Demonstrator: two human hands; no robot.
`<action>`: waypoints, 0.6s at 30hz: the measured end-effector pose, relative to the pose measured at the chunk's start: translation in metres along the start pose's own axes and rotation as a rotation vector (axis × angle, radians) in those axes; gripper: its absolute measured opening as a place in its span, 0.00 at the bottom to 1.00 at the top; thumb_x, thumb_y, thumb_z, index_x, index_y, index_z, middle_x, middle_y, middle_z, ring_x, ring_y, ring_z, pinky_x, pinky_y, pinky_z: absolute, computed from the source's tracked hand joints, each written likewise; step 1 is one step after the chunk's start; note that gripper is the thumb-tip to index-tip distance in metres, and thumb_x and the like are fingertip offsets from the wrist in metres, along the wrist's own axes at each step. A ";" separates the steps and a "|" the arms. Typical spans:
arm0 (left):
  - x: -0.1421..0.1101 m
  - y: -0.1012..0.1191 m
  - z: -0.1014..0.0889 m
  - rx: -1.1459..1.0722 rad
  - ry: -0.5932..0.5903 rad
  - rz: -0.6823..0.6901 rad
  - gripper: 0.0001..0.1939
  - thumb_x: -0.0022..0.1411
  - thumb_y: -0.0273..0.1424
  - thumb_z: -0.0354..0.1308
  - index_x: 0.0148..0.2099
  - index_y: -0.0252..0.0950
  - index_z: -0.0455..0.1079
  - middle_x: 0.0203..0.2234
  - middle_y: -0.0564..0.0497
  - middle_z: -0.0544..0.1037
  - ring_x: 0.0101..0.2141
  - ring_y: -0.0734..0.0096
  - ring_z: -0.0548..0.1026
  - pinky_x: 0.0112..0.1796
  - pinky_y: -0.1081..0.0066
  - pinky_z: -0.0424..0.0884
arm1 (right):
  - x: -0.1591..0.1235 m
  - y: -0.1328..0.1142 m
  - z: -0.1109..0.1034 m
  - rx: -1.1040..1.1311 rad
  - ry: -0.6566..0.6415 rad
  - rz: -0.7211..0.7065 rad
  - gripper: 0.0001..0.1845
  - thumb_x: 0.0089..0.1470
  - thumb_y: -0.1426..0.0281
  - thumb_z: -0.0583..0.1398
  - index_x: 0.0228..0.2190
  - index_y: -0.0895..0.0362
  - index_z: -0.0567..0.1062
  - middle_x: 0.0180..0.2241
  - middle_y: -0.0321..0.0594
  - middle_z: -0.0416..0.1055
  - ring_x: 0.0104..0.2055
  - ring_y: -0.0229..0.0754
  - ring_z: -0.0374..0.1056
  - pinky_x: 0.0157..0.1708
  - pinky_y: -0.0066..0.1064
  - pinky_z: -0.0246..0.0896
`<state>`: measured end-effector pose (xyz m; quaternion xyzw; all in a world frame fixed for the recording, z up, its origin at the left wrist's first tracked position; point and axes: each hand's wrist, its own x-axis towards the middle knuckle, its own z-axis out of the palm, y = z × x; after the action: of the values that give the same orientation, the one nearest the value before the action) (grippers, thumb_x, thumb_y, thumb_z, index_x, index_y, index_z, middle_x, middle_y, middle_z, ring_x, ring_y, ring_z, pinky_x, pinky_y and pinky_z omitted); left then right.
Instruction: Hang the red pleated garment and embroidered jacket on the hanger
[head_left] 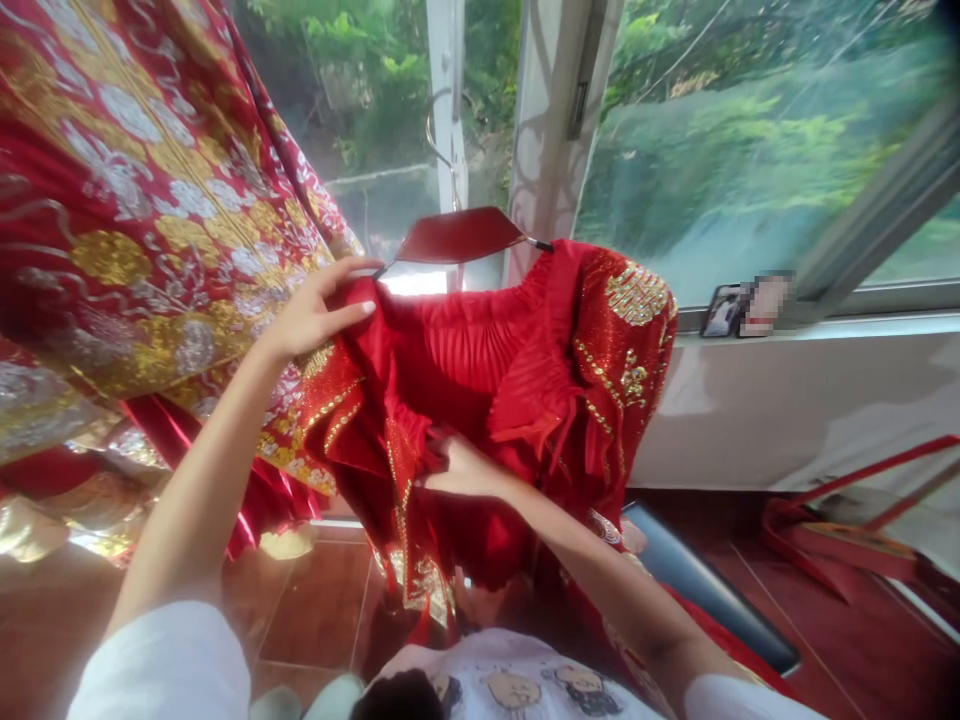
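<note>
A red embroidered jacket [626,360] with gold beading hangs in front of me on a clothes hanger [459,235] with a dark red middle and a thin metal hook. Pleated red cloth [469,335] shows inside its neck opening. My left hand [319,312] clasps the jacket's left shoulder beside the hanger's end, thumb on the near side. Lower down, my right hand [466,468] grips the beaded front edge; its fingertips are partly hidden in the folds and slightly blurred.
A larger red garment with gold and silver embroidery [191,215] hangs at the left. Windows [720,180] stand behind, with a phone [721,310] on the sill. A dark flat board-like object [712,590] and a red-framed item [847,530] are at the lower right.
</note>
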<state>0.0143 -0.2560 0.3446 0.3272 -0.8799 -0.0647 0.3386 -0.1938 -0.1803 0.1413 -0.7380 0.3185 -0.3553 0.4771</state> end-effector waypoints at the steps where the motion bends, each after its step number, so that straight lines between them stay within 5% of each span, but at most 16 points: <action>1: 0.000 -0.001 0.001 0.016 0.014 0.006 0.33 0.57 0.48 0.59 0.61 0.40 0.65 0.55 0.45 0.73 0.52 0.55 0.72 0.55 0.57 0.66 | -0.003 -0.001 -0.002 0.069 -0.121 0.001 0.14 0.42 0.66 0.66 0.35 0.56 0.78 0.39 0.40 0.76 0.46 0.46 0.70 0.51 0.37 0.63; 4: 0.001 -0.004 0.003 0.070 0.045 0.002 0.33 0.57 0.51 0.57 0.61 0.40 0.66 0.55 0.46 0.73 0.54 0.53 0.70 0.58 0.56 0.62 | -0.016 0.007 0.001 0.309 -0.315 0.074 0.16 0.45 0.60 0.65 0.34 0.58 0.77 0.33 0.38 0.75 0.37 0.41 0.71 0.42 0.34 0.67; 7: 0.001 -0.006 0.005 0.049 0.046 -0.003 0.34 0.58 0.52 0.55 0.63 0.43 0.64 0.58 0.48 0.70 0.57 0.54 0.68 0.60 0.57 0.60 | -0.019 0.023 0.007 0.363 -0.058 0.188 0.19 0.46 0.56 0.64 0.35 0.58 0.76 0.30 0.39 0.75 0.33 0.41 0.71 0.38 0.33 0.68; 11: 0.001 -0.009 0.004 0.041 0.073 -0.017 0.35 0.55 0.50 0.59 0.62 0.45 0.64 0.57 0.49 0.71 0.56 0.56 0.69 0.59 0.59 0.61 | -0.005 0.032 0.000 0.276 0.163 0.214 0.18 0.51 0.58 0.60 0.39 0.57 0.76 0.36 0.42 0.76 0.41 0.45 0.71 0.46 0.38 0.66; 14: 0.001 -0.012 0.006 0.100 0.077 -0.041 0.30 0.58 0.48 0.57 0.59 0.39 0.69 0.48 0.46 0.78 0.48 0.57 0.74 0.52 0.60 0.67 | -0.011 0.011 -0.015 0.012 0.354 0.142 0.20 0.48 0.65 0.62 0.43 0.59 0.75 0.43 0.47 0.75 0.46 0.48 0.71 0.51 0.42 0.65; 18: 0.001 -0.010 0.014 0.185 0.165 -0.070 0.21 0.62 0.46 0.51 0.44 0.36 0.77 0.29 0.51 0.79 0.31 0.66 0.74 0.36 0.68 0.70 | -0.049 -0.057 -0.049 -0.298 0.532 -0.144 0.20 0.54 0.68 0.60 0.50 0.54 0.72 0.42 0.44 0.76 0.40 0.43 0.74 0.41 0.37 0.72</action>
<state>0.0103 -0.2664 0.3317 0.3917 -0.8392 0.0320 0.3758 -0.2537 -0.1442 0.1977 -0.7016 0.4275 -0.5184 0.2373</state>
